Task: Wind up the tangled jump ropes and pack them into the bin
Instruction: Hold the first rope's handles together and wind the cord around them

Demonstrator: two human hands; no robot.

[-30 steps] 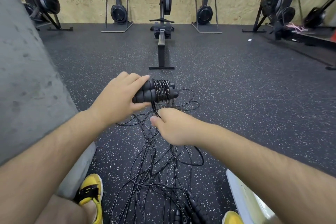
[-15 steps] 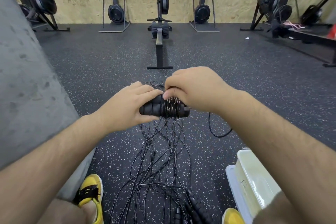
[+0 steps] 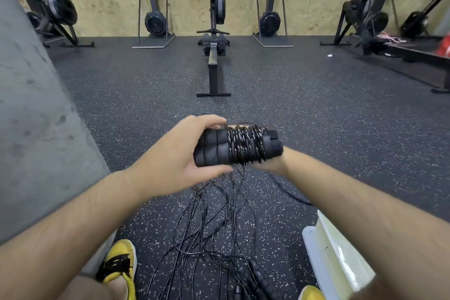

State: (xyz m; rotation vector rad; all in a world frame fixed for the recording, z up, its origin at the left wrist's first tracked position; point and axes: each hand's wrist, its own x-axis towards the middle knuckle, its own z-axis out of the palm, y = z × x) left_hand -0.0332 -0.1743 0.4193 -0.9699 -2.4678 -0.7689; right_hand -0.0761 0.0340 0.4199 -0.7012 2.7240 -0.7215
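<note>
Left hand point(image 3: 170, 161) gripping handle bundle point(image 3: 233, 147) above floor. Right hand point(image 3: 270, 165) now sitting under bundle instead of on top, mostly hidden, so grip unclear. Loose ropes point(image 3: 214, 226) trailing down. Bin point(image 3: 336, 256) hugging right edge, concrete wall point(image 3: 36, 129) crowding left, open floor running ahead to rower point(image 3: 213, 73).

My bare left forearm point(image 3: 80, 221) and right forearm point(image 3: 360, 204) reach forward from the lower corners and meet near the middle. My left hand point(image 3: 175, 156) grips the bundled jump rope handles point(image 3: 211, 148), fingers curled over the top and thumb underneath. My right hand point(image 3: 269, 165) sits behind the bundle's other end, mostly hidden, so I cannot read its fingers.
</note>
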